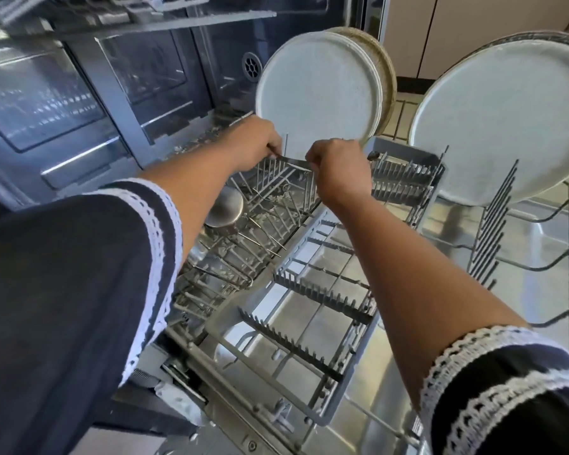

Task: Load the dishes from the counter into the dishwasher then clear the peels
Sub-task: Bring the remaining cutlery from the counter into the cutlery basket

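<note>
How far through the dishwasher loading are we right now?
Done: plates stand in the lower rack, and a ladle lies in the cutlery tray. In hand: the left hand and right hand both grip a piece of cutlery over that tray. Left: counter and peels are out of view.

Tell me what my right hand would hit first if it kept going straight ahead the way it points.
Probably the upright round pale grey plate standing just beyond the right hand, though depth is hard to judge from this one view.

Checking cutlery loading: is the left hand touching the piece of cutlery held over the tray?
Touching. The head view shows the left hand pinching one end of the cutlery, while the right hand grips its other end.
</note>
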`<action>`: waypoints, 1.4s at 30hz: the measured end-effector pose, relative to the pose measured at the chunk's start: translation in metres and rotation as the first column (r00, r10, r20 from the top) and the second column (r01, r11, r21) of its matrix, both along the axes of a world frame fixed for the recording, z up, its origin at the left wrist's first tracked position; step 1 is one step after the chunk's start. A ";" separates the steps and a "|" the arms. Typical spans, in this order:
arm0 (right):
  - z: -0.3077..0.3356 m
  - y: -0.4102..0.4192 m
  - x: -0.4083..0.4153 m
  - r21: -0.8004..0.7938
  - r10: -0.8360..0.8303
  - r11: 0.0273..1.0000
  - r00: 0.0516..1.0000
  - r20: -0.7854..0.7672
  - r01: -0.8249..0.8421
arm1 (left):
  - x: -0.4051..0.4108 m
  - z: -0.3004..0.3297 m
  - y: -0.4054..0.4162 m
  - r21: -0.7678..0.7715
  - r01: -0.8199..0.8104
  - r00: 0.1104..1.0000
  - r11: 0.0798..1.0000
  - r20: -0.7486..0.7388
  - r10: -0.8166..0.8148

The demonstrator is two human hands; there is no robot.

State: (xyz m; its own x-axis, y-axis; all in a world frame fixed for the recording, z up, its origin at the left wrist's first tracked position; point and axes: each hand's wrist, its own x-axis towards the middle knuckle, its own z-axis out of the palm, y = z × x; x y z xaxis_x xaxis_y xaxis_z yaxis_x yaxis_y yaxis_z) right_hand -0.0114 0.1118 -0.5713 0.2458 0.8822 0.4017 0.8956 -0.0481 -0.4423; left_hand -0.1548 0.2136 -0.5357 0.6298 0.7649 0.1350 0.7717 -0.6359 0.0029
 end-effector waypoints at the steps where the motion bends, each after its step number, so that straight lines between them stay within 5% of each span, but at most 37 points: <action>1: -0.001 -0.001 0.000 -0.014 0.005 1.000 1.000 -0.004 -0.005 | 0.000 -0.002 0.000 -0.014 -0.008 1.000 1.000 0.008 0.009; 8: -0.007 -0.004 -0.003 -0.059 0.044 0.997 0.999 0.020 -0.042 | -0.001 -0.014 -0.002 -0.020 -0.118 0.992 0.993 -0.042 0.117; 15: -0.008 -0.013 -0.006 -0.141 0.105 0.985 0.993 0.059 -0.096 | 0.018 -0.026 -0.021 -0.245 -0.349 0.885 0.904 0.232 0.404; 19: -0.009 -0.012 -0.008 -0.163 0.098 0.983 0.993 0.066 -0.086 | 0.021 -0.022 -0.033 -0.261 -0.437 0.832 0.861 0.245 0.497; 25: -0.006 -0.013 -0.010 -0.199 0.089 0.976 0.996 0.023 -0.083 | 0.018 -0.024 -0.034 -0.127 -0.438 0.897 0.890 0.001 0.442; 28: -0.003 -0.012 -0.008 -0.195 0.080 0.978 0.997 0.004 -0.078 | 0.012 -0.021 -0.032 -0.026 -0.287 0.951 0.958 -0.125 0.282; 33: 0.006 -0.018 0.002 -0.179 0.050 0.983 0.999 -0.014 -0.052 | 0.013 -0.022 -0.028 0.033 -0.317 0.904 0.948 -0.291 0.313; 37: 0.016 -0.026 0.012 -0.165 -0.003 0.986 0.999 0.039 0.009 | 0.013 -0.015 -0.042 0.087 -0.227 0.934 0.970 -0.265 0.242; 42: 0.024 -0.031 0.022 -0.137 -0.063 0.987 0.989 0.133 0.082 | 0.012 -0.015 -0.058 0.216 -0.173 0.981 0.961 -0.053 0.189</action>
State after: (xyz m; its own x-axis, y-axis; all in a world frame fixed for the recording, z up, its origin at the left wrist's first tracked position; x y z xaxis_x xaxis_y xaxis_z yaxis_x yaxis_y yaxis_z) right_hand 0.0110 0.0809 -0.5474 0.2659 0.9142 0.3057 0.9360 -0.1690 -0.3088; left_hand -0.1431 0.1557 -0.5504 0.4975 0.8264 0.2637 0.8672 -0.4661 -0.1753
